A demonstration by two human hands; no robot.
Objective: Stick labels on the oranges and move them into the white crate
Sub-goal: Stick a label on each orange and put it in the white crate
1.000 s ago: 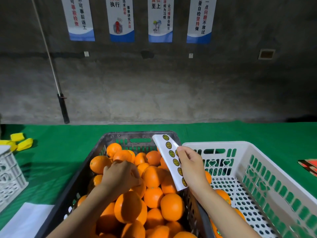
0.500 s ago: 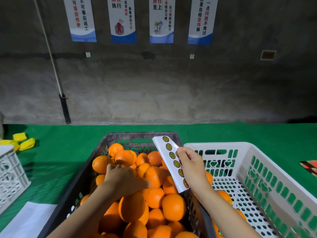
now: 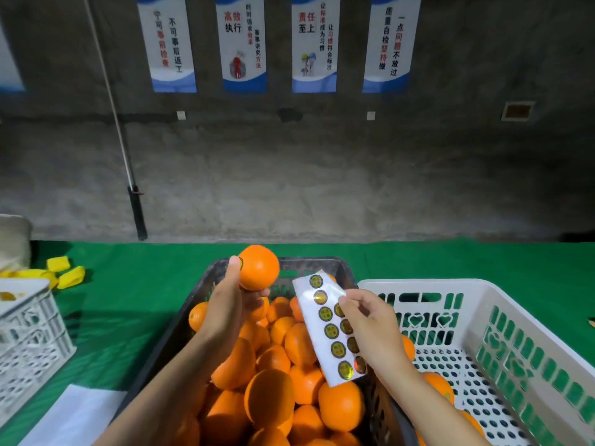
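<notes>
My left hand (image 3: pixel 229 305) grips one orange (image 3: pixel 258 268) and holds it up above the far end of the dark crate (image 3: pixel 206 284). That crate is heaped with several oranges (image 3: pixel 299 346). My right hand (image 3: pixel 370 329) pinches a white label sheet (image 3: pixel 325 329) with two rows of round yellow-green stickers, over the dark crate's right side. The white crate (image 3: pixel 483 294) stands to the right with a few oranges (image 3: pixel 438 384) on its perforated floor.
Green cloth (image 3: pixel 135 294) covers the table. A small white crate (image 3: pixel 29 336) sits at the left edge, with yellow pieces (image 3: pixel 64 272) behind it and a white sheet (image 3: pixel 70 413) in front. A concrete wall with posters rises behind the table.
My left hand has closed on an orange in the pile and lifted it up above the dark crate. The right hand with the label sheet has stayed nearly in place.
</notes>
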